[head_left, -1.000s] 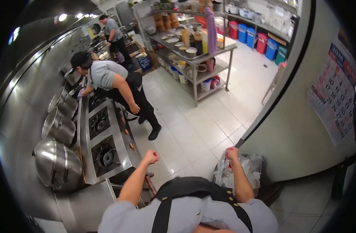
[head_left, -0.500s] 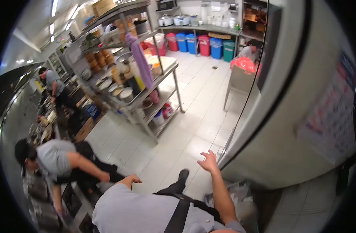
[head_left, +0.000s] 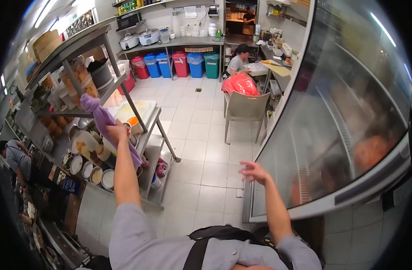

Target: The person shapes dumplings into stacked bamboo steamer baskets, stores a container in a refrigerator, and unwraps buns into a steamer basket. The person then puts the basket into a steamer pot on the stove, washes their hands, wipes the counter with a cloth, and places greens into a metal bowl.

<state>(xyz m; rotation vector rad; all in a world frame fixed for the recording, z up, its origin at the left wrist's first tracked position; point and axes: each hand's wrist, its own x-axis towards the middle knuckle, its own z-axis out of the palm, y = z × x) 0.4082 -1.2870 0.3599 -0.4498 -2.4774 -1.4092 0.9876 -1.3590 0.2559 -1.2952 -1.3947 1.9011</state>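
My left hand [head_left: 118, 131] reaches out to the purple towel [head_left: 103, 115], fingers closed around its middle. The towel hangs from the shelf frame and drops past the edge of the steel worktable. Beside my left hand, several bottles and round tubs [head_left: 108, 178] of food stand on that table. My right hand [head_left: 254, 172] hangs in the air with fingers spread and nothing in it. It is nearest the frame edge of the glass door [head_left: 323, 135], apart from it.
Ahead, a chair [head_left: 245, 110] holds a red plastic bag [head_left: 241, 85], with a seated person [head_left: 236, 64] behind it. Lidded bins [head_left: 180, 64] line up under the back counter [head_left: 188, 43]. Another person [head_left: 16, 159] stands at the far left. Tiled floor [head_left: 206, 148] runs between table and door.
My left hand has risen and stretched forward onto the purple towel. The view has turned right and moved forward. The nearby co-worker has left the view, and the door's glass now shows.
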